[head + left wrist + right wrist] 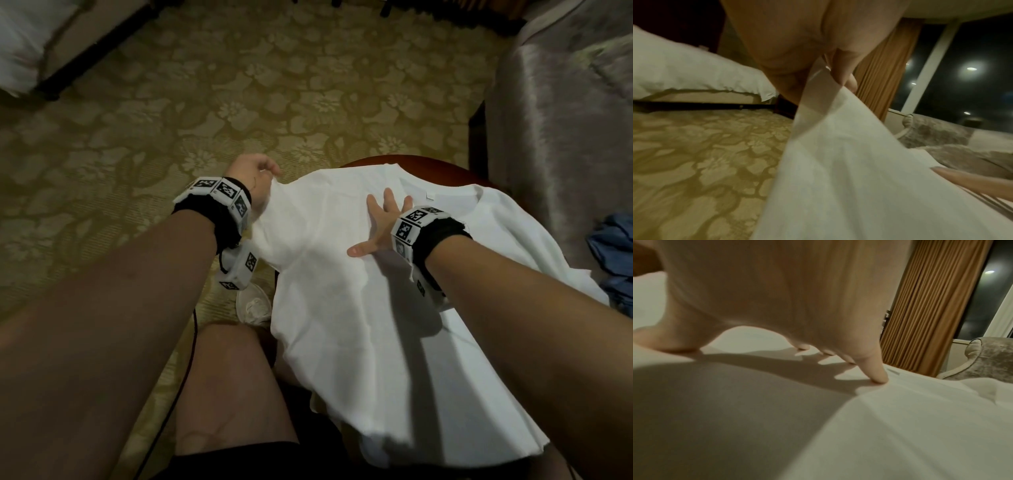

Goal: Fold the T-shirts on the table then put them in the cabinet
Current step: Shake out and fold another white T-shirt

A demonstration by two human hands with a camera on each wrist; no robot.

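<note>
Patterned gold carpet (212,102) fills most of the head view, and the round dark-wood surface (404,162) sits right of centre, nearly buried under the white T-shirt (342,291), which lies collar-away with its tag (430,196) showing near the neckline. So the step in hand looks like the first side fold: left hand (251,174) is off the left rim of the surface, fingers (840,68) pinching the shoulder or sleeve edge and lifting it, while right hand (383,222) is laid flat mid-chest with its fingers (877,369) spread and pressing down as an anchor. Next move, I'd guess, is carrying that pinched edge across toward the middle of the frame and laying it down along the line the right hand is holding, then the same on the other side. Edge-wise it's tight: the shirt overhangs the surface on nearly every side, the hem drooping toward the person's knee (233,370) at the bottom of the frame and the right sleeve spilling toward the grey upholstered chair (565,120) on the right. Plenty of open room to the left over the carpet, with a bed (30,37) well off in the upper left corner. Something blue (613,253) is bunched at the right edge, maybe another garment, too cut off to say. No cabinet in any view.
</note>
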